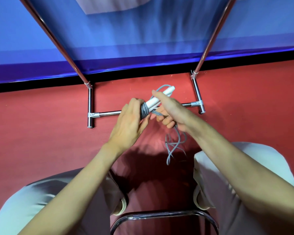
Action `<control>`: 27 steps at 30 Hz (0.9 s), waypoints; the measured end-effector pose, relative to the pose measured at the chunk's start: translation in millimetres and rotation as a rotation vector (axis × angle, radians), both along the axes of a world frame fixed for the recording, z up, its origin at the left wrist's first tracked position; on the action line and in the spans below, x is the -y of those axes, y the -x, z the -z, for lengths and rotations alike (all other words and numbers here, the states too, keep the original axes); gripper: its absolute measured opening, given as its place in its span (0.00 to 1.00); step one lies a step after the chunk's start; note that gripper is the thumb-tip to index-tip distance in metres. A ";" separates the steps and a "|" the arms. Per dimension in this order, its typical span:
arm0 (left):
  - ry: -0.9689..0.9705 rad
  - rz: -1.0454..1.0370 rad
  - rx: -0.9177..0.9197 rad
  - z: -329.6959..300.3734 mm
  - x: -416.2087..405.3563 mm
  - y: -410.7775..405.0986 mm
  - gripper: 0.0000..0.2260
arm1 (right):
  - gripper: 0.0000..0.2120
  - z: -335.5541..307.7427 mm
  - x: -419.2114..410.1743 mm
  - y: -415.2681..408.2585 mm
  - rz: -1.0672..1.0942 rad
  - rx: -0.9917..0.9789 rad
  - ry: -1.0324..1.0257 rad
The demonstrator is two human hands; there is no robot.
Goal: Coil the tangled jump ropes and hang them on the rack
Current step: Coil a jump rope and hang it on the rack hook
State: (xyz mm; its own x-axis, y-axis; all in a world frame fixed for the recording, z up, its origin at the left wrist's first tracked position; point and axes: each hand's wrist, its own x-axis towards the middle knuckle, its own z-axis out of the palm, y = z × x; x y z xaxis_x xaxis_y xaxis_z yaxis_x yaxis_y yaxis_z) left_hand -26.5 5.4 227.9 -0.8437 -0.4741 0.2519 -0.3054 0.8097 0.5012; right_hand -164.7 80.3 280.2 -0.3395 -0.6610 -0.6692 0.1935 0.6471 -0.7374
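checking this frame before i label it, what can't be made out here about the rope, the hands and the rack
- Head view: the top of the rack is cut off by the upper edge, so any hanging bar or hooks are unseen.
- The left hand covers part of the grey rope wraps; their count is unclear.
- The right hand hides the middle of the white handles.
- The rope's loose end near the floor is blurred.

We can't make out any readable text here, honestly. No brand or label on the white plastic jump rope handles [157, 99], and nothing printed on the grey cord [145, 111] wound round them. The chrome tube rack [107, 113] has small marks on its joint connectors, but they're too tiny and blurry for us to tell whether they're letters. The blue wall panel [143, 39] behind it shows no sign or number we can read.
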 end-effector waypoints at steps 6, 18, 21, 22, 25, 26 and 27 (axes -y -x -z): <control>0.199 -0.062 0.057 7.2 -13.0 5.6 0.17 | 0.18 7.8 -0.2 -9.1 0.201 -0.027 0.057; -1.316 -0.584 -0.199 -55.2 18.7 16.3 0.23 | 0.17 2.2 0.8 2.1 -0.002 -0.007 0.474; -1.737 -0.360 0.155 -69.1 25.5 9.5 0.34 | 0.20 2.9 -1.6 -2.5 -0.147 -0.032 0.500; -1.816 -0.293 0.192 -69.8 26.6 6.6 0.35 | 0.22 2.7 -2.6 -3.2 -0.192 -0.042 0.500; -1.826 -0.162 0.239 -63.9 26.9 2.8 0.35 | 0.23 0.0 -3.8 -3.8 -0.304 -0.053 0.491; -1.779 -0.153 0.218 -61.4 24.3 3.6 0.34 | 0.23 -0.7 -3.6 -4.1 -0.319 -0.056 0.486; -1.740 -0.168 0.172 -59.0 20.4 5.3 0.34 | 0.23 -0.7 -2.8 -4.4 -0.316 -0.063 0.484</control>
State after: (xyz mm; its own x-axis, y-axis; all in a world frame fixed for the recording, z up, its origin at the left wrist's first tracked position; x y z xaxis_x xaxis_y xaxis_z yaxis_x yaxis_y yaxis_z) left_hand -31.8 -15.1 286.9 -0.7217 -0.1483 -0.6762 -0.4598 -0.6275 0.6284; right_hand -160.3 83.1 280.9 -0.1056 -0.9623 -0.2508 -0.0081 0.2530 -0.9674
